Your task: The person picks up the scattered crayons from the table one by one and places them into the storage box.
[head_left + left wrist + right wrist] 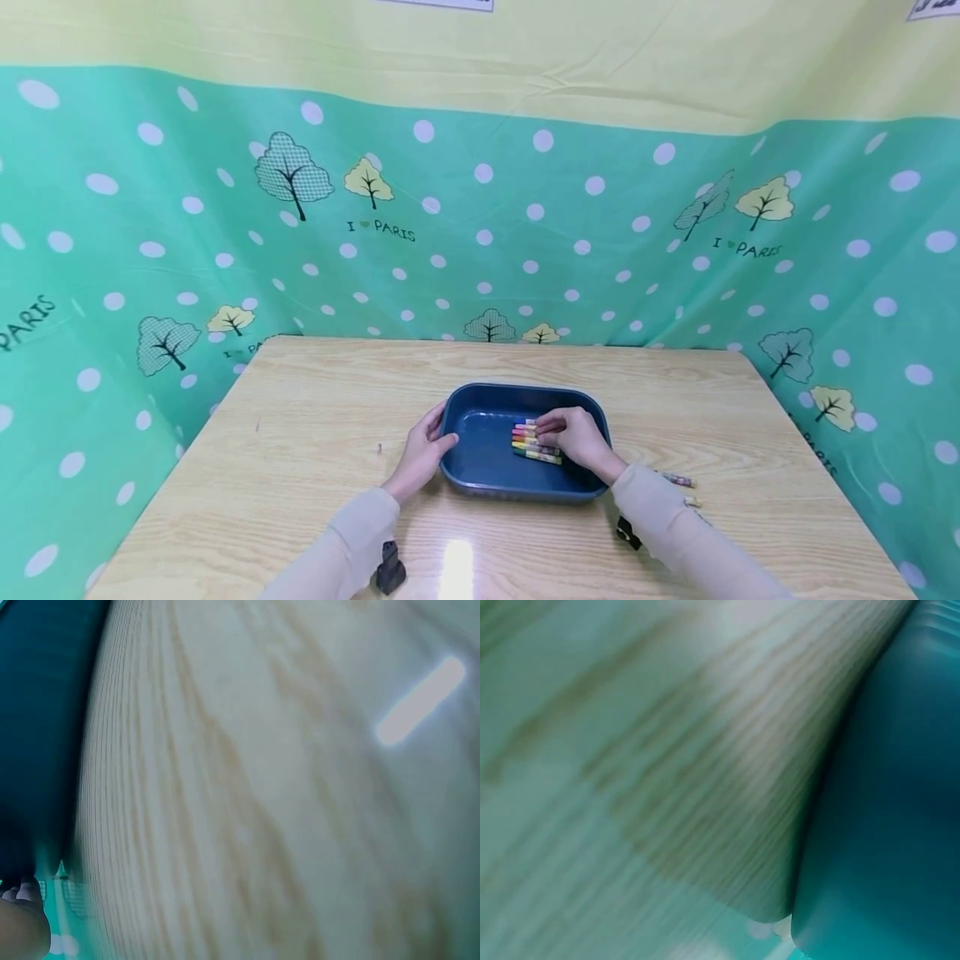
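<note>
A dark blue rectangular tray point(480, 487) sits on the wooden table; its outer wall also fills the left edge of the left wrist view. My left hand point(423, 450) grips the tray's left rim, thumb over the edge and fingers outside. Inside, several crayons point(542, 457) lie side by side, tips pointing left, in blue, pink, orange, yellow and green. Reaching over the right side, my right hand point(576, 435) pinches a crayon point(525, 432) in the upper part of this row. Its fingers partly cover the crayons' right ends.
More crayons point(678, 480) lie on the table right of the tray, partly hidden by the right sleeve. The wooden table point(322, 417) extends around the tray. A green and yellow printed curtain point(480, 208) hangs behind and at both sides. Black wrist devices point(391, 568) are near both sleeves.
</note>
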{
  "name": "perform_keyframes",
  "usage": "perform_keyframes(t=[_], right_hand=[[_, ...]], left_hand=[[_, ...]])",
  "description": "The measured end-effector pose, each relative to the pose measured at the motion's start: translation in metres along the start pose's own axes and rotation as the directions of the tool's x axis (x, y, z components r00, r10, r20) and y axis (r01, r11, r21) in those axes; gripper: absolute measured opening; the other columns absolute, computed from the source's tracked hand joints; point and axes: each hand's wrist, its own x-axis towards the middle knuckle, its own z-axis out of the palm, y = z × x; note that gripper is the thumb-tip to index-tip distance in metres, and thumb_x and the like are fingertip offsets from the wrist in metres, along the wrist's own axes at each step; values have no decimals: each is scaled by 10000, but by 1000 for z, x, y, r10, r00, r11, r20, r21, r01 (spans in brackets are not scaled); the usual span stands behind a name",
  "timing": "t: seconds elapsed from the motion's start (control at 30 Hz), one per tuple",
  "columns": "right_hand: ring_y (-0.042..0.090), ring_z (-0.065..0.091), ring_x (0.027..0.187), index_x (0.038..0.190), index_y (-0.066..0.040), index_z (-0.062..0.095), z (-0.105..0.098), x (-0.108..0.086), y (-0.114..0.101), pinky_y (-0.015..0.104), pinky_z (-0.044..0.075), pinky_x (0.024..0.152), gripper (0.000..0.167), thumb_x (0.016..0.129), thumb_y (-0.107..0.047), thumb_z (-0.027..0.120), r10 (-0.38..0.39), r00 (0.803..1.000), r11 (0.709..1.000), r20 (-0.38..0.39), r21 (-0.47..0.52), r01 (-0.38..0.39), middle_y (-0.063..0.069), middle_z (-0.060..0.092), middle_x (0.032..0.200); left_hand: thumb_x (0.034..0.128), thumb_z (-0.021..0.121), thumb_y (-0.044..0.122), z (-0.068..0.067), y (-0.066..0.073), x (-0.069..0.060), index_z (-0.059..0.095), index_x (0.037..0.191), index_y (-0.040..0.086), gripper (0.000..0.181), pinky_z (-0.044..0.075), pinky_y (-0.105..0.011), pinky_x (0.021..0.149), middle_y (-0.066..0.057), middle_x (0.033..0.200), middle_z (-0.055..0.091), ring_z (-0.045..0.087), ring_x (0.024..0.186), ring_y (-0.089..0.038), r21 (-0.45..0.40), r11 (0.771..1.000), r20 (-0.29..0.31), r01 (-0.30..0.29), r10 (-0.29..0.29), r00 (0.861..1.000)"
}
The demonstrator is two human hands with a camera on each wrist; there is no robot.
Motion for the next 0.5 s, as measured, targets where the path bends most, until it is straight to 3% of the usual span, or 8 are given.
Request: perform_keyframes(t=[0.3,0.5], right_hand=[[138,665,807,965,-41,707,-3,-4,-3,272,577,698,194,778,-1,673,-24,1000,999,-4,48,24,55,711,890],[197,673,867,1057,17,665,-11,-10,-8,284,582,717,246,815,-19,641,-73,997,982,6,173,71,159,688,1002]], left_hand=[[847,515,-37,1,-5,2,323,1397,-13,583,345,-442,1047,-255,1428,330,347,1302,-382,6,1000,-6,-5,5,1000],[842,509,-49,0,-7,2,327,1393,-20,581,348,-447,1044,-260,1423,335,348,1299,-389,5,1000,0,-14,14,1000]])
